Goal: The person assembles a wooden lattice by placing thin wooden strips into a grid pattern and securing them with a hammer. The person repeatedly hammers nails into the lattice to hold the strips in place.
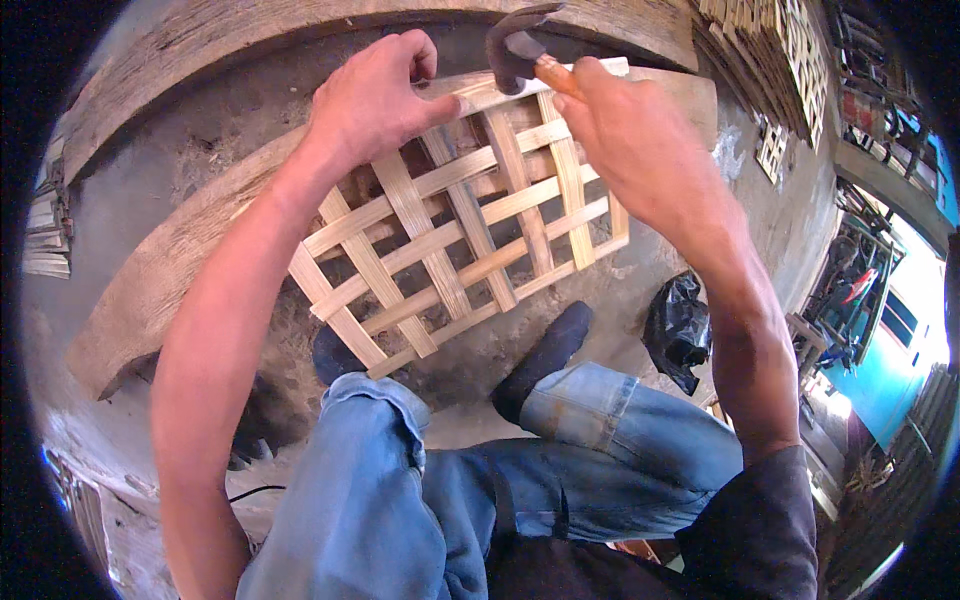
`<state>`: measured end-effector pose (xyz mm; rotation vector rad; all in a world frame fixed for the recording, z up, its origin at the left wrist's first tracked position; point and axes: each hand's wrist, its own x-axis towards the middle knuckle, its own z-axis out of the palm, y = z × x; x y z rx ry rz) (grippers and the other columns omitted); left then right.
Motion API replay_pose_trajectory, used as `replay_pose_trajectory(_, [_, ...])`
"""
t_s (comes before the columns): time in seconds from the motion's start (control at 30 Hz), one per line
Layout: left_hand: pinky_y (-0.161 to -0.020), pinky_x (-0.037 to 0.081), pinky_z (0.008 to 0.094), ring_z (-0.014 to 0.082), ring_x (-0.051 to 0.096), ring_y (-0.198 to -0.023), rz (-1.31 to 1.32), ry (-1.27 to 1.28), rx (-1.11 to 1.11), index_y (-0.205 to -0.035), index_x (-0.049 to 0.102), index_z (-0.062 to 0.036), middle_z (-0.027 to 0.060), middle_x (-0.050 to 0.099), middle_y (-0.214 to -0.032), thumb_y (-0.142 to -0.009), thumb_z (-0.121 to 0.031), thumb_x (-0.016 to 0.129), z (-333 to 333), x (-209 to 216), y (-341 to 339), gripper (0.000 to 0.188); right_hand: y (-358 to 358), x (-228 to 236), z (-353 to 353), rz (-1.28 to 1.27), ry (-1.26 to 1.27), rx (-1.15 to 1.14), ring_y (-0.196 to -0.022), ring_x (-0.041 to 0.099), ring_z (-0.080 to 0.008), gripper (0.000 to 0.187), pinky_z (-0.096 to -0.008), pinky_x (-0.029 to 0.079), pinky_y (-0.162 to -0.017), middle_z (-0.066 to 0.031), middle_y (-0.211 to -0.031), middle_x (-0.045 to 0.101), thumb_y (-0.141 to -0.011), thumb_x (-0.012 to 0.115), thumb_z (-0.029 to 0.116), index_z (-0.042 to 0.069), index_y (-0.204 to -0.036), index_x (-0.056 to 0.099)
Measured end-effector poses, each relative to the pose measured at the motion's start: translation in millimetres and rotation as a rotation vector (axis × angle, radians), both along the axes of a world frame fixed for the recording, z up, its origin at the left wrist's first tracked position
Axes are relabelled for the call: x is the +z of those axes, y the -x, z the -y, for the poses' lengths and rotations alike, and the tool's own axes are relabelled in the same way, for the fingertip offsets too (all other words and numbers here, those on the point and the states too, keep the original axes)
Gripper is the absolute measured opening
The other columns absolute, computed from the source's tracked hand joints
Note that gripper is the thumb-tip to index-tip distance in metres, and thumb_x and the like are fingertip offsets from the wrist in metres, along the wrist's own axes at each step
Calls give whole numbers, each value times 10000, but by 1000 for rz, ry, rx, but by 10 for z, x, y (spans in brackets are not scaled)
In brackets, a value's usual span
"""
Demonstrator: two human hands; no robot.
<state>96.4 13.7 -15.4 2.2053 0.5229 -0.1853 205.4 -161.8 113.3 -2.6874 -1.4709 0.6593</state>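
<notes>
A woven lattice panel of pale flat wooden strips lies tilted in front of me, its far edge on a long thick wooden plank. My right hand is wrapped round the wooden handle of a claw hammer. The hammer's dark metal head is down at the panel's far edge strip. Left of the hammer head, my left hand has its fingers curled at that edge, with the thumb along the strip. Whether a small nail is there I cannot make out.
The plank runs under the panel's far side, and a curved timber beam lies beyond it. A black plastic bag sits by my foot at the right. More lattice panels are stacked at the far right; thin slats lie far left.
</notes>
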Motion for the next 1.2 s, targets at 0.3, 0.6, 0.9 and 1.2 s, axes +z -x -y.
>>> replay_pose_trajectory(0.3, [-828,496,404,255,621,-964,7,27,31,-971,568,-84,56,629,-1011,-735,-337,738,17,80,23,386,136,-215,655,-33,-186,-447,-788,634,-480,249,-564,491,-675,-273,-807,650,-986,502,243,29,-1110,530])
replay_pose_trajectory(0.6, [-907,495,375,256,636,-1037,-16,116,-64,-1176,616,-78,109,658,-1126,-765,-384,731,-22,82,-224,525,-56,-495,856,-15,-233,-468,-752,631,-473,212,-571,477,-662,-252,-765,642,-990,512,230,32,-1064,517])
replay_pose_trajectory(0.9, [-835,522,385,242,661,-934,60,203,-120,-1044,657,-95,86,689,-997,-849,-325,712,455,85,-844,306,-171,-650,1169,49,-372,-416,-816,651,-425,222,-510,509,-678,-220,-913,669,-968,551,220,24,-1063,508])
replay_pose_trajectory(1.2, [-827,517,373,229,646,-886,141,322,-75,-1006,671,-37,85,674,-947,-849,-157,684,516,112,-869,198,-694,-699,1356,206,-346,147,-765,666,-287,250,-404,537,-608,-90,-882,612,-853,629,142,91,-1077,532])
